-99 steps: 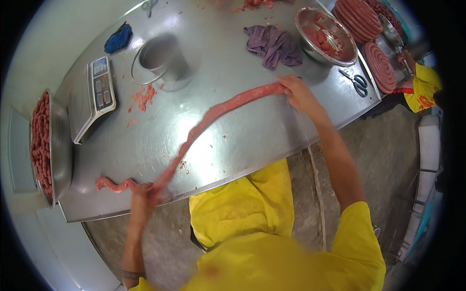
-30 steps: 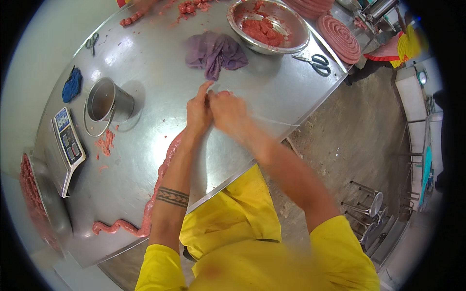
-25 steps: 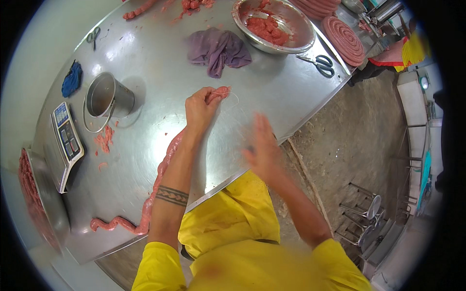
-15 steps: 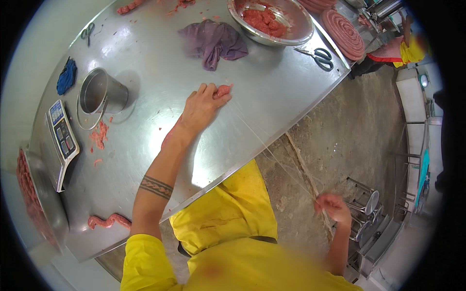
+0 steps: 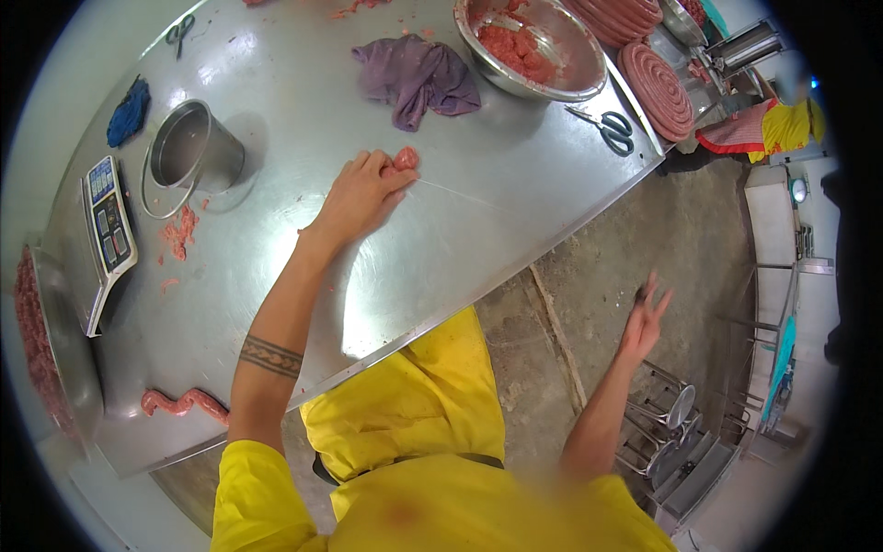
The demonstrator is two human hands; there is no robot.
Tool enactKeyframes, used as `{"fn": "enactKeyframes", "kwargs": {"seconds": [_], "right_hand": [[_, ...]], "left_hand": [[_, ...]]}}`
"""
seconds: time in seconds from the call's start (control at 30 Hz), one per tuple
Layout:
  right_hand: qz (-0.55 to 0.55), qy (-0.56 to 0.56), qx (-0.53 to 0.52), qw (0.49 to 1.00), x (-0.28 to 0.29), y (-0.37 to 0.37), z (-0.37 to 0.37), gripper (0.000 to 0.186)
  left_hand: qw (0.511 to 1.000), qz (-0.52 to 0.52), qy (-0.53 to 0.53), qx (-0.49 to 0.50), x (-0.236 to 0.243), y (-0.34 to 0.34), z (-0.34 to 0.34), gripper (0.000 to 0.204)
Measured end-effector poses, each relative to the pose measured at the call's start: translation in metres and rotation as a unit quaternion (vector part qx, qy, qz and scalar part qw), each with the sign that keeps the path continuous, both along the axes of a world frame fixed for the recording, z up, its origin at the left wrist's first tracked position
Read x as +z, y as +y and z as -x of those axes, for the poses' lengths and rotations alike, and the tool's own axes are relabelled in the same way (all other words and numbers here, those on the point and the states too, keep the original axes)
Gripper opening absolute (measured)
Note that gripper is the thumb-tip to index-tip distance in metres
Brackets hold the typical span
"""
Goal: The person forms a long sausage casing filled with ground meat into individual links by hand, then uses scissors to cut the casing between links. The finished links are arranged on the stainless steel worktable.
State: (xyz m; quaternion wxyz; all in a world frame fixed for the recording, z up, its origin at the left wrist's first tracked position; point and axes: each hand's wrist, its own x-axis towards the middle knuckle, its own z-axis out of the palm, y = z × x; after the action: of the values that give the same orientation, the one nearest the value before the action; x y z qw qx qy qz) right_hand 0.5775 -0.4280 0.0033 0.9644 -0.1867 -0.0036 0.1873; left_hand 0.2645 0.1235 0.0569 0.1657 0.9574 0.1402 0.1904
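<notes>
On the steel table [image 5: 303,129], my left hand [image 5: 359,198] is closed around the end of a raw sausage [image 5: 406,158]. A rounded pink tip pokes out past the fingers, and the palm and forearm hide the remainder. From that end a thin pale string [image 5: 460,196] trails to the right over the table until it fades from sight. My right hand [image 5: 644,322] is raised off to the right, above the floor beyond the table edge. Its fingers are spread, and I see nothing held in them.
A purple cloth [image 5: 418,78], a bowl [image 5: 581,55] of minced meat and scissors [image 5: 614,132] lie ahead. Coiled sausage [image 5: 655,90] sits far right, near another person [image 5: 791,124]. Leftward are a steel pail [image 5: 225,161], a scale [image 5: 108,225] and a short sausage [image 5: 184,403].
My right hand has gone from bunched fingers near the string to spread fingers, higher up. The string, earlier stretched toward it, now lies shorter in view. My left hand still grips the sausage.
</notes>
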Motion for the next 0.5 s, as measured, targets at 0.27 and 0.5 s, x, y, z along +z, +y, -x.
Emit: {"fn": "enactKeyframes", "kwargs": {"seconds": [0.27,0.5], "right_hand": [[0.732,-0.631,0.112,0.23,0.053,0.391,-0.006,0.07],[0.638,-0.675,0.253,0.272,0.091,0.427,0.238,0.071]], "left_hand": [[0.948,0.274,-0.112,0.112,0.0,-0.016,0.024,0.064],[0.919,0.296,-0.152,0.213,-0.012,-0.03,0.016,0.043]]}}
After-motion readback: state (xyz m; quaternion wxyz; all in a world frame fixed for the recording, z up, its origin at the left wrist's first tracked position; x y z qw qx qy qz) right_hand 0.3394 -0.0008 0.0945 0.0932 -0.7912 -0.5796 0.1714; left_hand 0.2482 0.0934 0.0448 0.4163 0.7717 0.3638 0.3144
